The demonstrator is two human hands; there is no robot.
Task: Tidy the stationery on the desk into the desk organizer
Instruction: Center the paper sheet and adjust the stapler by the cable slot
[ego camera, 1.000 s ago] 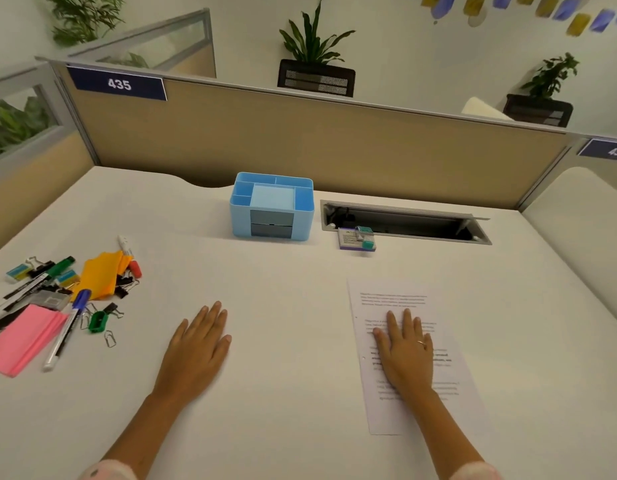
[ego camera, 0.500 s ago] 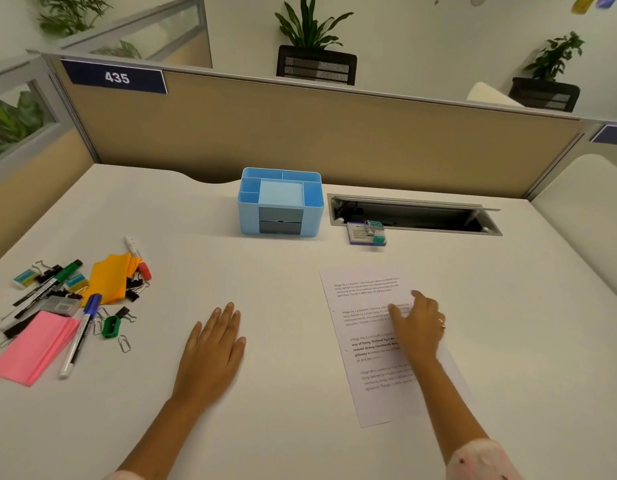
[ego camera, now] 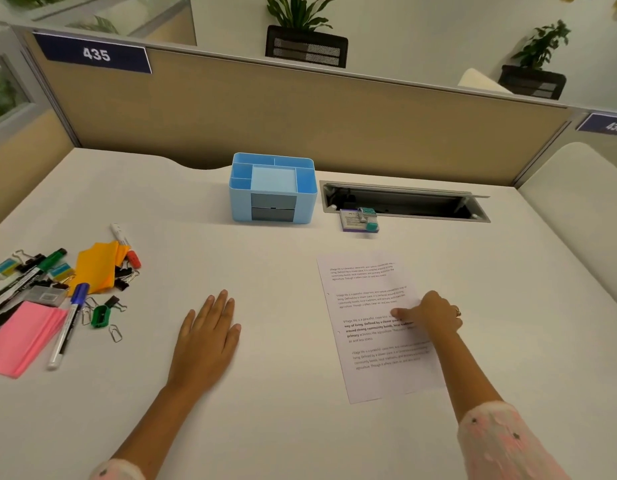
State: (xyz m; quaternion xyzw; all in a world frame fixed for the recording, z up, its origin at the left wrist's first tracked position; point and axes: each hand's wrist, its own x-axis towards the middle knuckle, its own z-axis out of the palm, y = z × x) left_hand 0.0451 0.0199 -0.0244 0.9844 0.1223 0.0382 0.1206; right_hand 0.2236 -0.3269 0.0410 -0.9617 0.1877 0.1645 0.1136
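A light blue desk organizer stands at the back middle of the white desk. At the left lies a pile of stationery: pink sticky notes, orange sticky notes, a blue-capped marker, a green marker, a red-capped marker, a green sharpener, binder clips and erasers. My left hand rests flat and open on the desk, right of the pile. My right hand is curled at the right edge of a printed sheet, thumb on top.
A small purple box with a teal stapler sits right of the organizer, by an open cable tray cut into the desk. A beige partition closes the back. A loose paper clip lies near the sharpener.
My right hand went from flat on the sheet to curled at its right edge, and the sheet has turned slightly. My left hand has stayed flat.
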